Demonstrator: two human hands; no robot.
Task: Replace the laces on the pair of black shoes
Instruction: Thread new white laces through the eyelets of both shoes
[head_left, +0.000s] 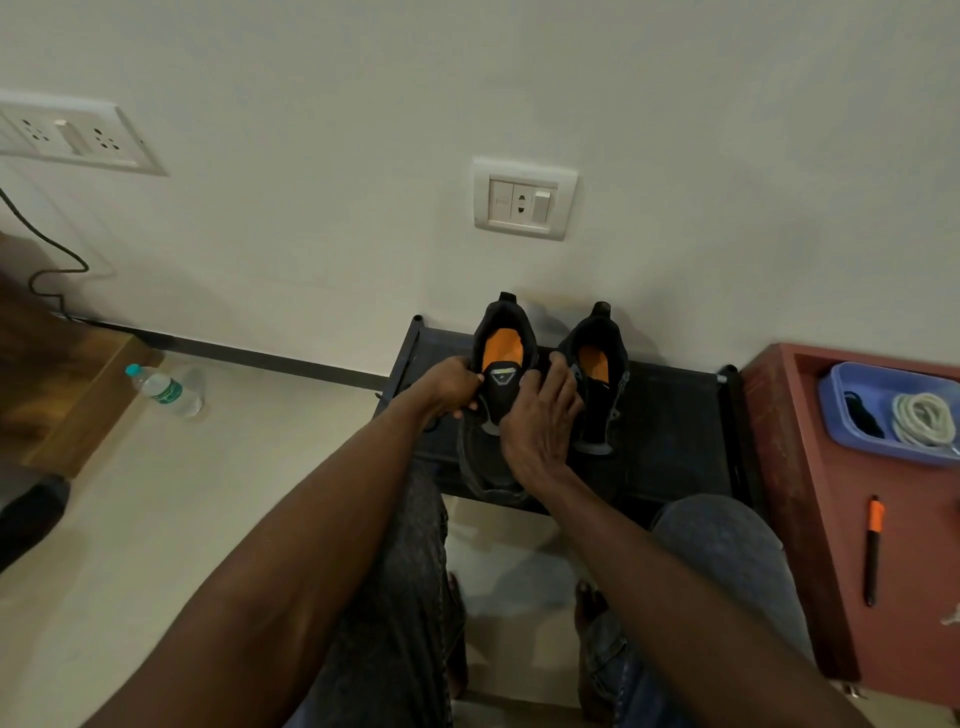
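Two black shoes with orange insoles stand on a low black rack (675, 410) against the wall, heels toward the wall. My left hand (452, 387) grips the left side of the left shoe (506, 332) near its tongue. My right hand (540, 421) lies over that shoe's front with the fingers curled at its right edge. The right shoe (597, 364) stands beside it, untouched. A dark lace hangs loose below the left shoe's toe. In a blue tray (841, 384) at the right lie a coiled white lace (922, 418) and a black lace (862, 413).
A red-brown side table (810, 519) carries the tray and an orange-and-black pen (874, 551). A water bottle (166, 389) lies on the floor at the left, near a wooden edge. My knees and bare feet are below the rack. Wall sockets sit above.
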